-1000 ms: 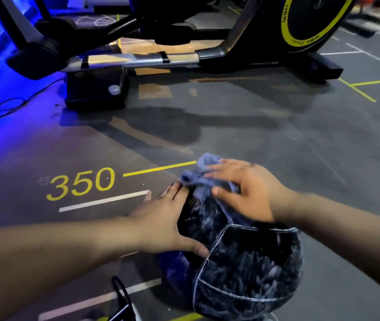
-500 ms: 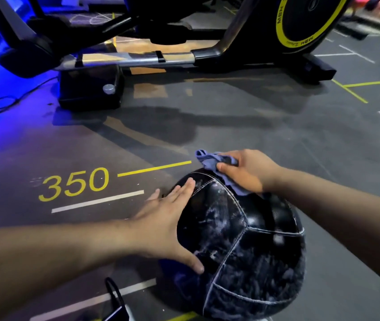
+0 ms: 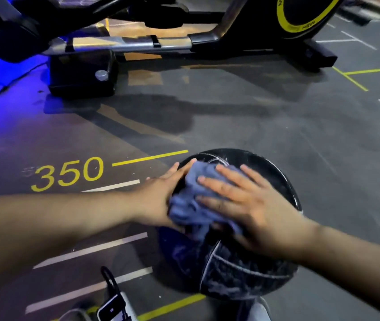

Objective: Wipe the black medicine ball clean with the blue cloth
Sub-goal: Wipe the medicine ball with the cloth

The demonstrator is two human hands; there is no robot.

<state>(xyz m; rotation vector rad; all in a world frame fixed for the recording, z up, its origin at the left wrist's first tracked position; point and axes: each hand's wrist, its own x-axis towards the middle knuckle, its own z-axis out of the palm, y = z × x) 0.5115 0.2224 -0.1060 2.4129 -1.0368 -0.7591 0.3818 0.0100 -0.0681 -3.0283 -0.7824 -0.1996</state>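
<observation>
Mid-wipe: right grip (image 3: 249,212), fingers flat, presses crumpled blue cloth (image 3: 191,205) on black stitched medicine ball (image 3: 274,179); left grip (image 3: 159,195) flat, steadying. Next, likely: streaked lower panel (image 3: 242,276).

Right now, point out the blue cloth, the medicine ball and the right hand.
blue cloth (image 3: 184,209): head view, bunched fold left of fingers.
medicine ball (image 3: 242,276): head view, scuffed lower panel.
right hand (image 3: 261,216): head view, back of hand.
</observation>
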